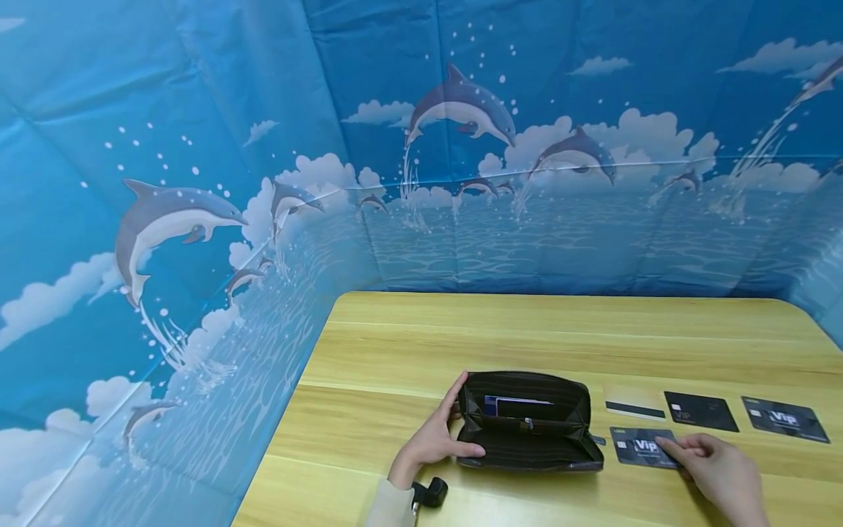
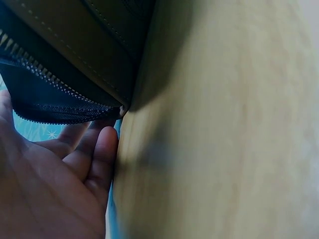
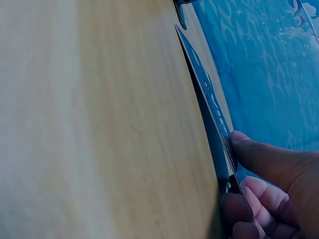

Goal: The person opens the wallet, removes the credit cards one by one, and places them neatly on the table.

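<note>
A dark zip-around wallet lies spread wide on the wooden table, its zip teeth showing in the left wrist view. Cards stick up from its back pocket, one with a blue edge. My left hand holds the wallet's left end, thumb over the front edge and fingers behind the side. Just right of the wallet, my right hand pinches the right end of a grey VIP card between thumb and fingers. In the right wrist view this card is tilted, its near end raised off the tabletop.
Behind the right hand lie a pale card with a black stripe, a black VIP card and another grey VIP card, in a row. A blue dolphin-print sheet hangs along the back and left edges of the table.
</note>
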Demonstrator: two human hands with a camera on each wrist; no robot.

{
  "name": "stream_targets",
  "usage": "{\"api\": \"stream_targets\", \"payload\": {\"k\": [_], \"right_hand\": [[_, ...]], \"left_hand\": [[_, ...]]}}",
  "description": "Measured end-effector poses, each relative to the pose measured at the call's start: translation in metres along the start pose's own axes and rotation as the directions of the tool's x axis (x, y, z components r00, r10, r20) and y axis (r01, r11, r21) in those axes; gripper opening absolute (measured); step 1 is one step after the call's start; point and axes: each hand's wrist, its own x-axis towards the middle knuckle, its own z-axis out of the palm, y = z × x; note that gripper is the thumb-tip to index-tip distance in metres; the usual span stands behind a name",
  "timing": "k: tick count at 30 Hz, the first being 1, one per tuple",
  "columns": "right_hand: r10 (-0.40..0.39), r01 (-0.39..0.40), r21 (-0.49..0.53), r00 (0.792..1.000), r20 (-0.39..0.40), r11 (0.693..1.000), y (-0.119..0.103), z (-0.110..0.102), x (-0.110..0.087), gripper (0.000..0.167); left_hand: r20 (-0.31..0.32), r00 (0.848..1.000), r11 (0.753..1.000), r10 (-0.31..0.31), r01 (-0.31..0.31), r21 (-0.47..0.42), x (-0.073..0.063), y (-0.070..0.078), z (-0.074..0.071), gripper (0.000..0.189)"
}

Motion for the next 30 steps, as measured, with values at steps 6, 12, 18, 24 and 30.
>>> {"api": "stream_targets", "payload": {"k": [6,12,18,24,30], "right_hand": [[0.012,-0.012,-0.012,1.0,-0.015,1.0,-0.0048,-0.003,-0.0041,0.049],[0.001,-0.002,-0.022,1.0,-0.031,1.0,-0.0084,-0.0054,-0.0072,0.045],[0.008,-0.009,-0.03,0.999,-0.031,0.999,-0.0044,-0.0021,-0.002,0.046],[-0.006,0.003,-0.057,0.999,-0.046,0.998,-0.0026,-0.0003,-0.0001,0.046],[-0.02,0.017,-0.066,0.998,-0.056,0.998,-0.0026,0.0002,-0.001,0.045]], "left_hand": [[0.002,1.0,1.0,0.002,-0.002,-0.007,-0.0007,-0.0013,0.0003,0.115],[-0.001,1.0,1.0,0.015,-0.015,-0.015,-0.0003,-0.0022,0.001,0.117],[0.0,1.0,1.0,0.023,-0.023,-0.012,0.0001,-0.0016,0.001,0.118],[0.0,1.0,1.0,0.031,-0.031,-0.004,0.0001,-0.0015,0.0013,0.118],[-0.007,1.0,1.0,0.022,-0.022,-0.01,0.0004,-0.003,0.0011,0.118]]}}
